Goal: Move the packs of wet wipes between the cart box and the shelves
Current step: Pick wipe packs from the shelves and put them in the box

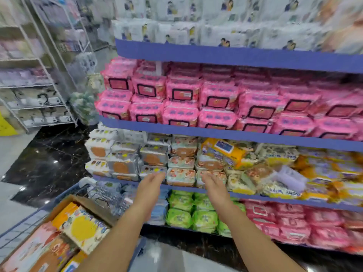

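Both hands empty, fingers straight, nothing held: left hand just left of peach-green wipes pack on shelf, right hand just right. Prob. best: squeeze both ends evenly, lift w/o dragging neighbours. Cart box below-left of pack.

Glossy black marbled floor (bright glints on it), pale grey tiles, white wire rack at left

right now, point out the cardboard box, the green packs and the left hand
cardboard box (93, 208): head view, on its brown rear flap
green packs (178, 218): head view, on the front of the leftmost pack
left hand (151, 184): head view, on the back of the hand
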A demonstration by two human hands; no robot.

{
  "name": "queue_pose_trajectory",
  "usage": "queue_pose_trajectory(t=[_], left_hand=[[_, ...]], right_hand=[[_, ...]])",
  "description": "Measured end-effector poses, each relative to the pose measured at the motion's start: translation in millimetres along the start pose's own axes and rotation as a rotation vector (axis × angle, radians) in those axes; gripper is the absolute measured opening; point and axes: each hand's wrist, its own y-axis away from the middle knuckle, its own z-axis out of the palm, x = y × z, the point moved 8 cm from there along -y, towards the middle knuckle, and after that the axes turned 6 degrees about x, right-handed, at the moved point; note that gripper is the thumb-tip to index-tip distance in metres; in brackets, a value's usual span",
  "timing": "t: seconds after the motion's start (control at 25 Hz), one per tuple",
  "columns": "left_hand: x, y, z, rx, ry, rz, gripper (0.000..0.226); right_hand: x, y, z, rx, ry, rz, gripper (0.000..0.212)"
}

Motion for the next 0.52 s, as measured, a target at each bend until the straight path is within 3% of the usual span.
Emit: queue_pose_trajectory(t=[0.24, 0.36, 0.52], left_hand=[[57.2, -9.2, 154.2, -0.115, -0.057, 0.071, 0.051], [56.5, -13.5, 211.3, -0.182, -0.132, 0.016, 0.048], [48.2, -48.5, 273.3, -0.245, -0.189, -0.086, 0.064]], right_hand=[[3.8, -74.7, -155.4, 0.14, -0.1, -0.047, 0.053], [24.4, -101.4, -208.9, 0.223, -0.157, 0.015, 0.054], [55.8, -124.5, -253.7, 0.313, -0.219, 0.12, 0.039]])
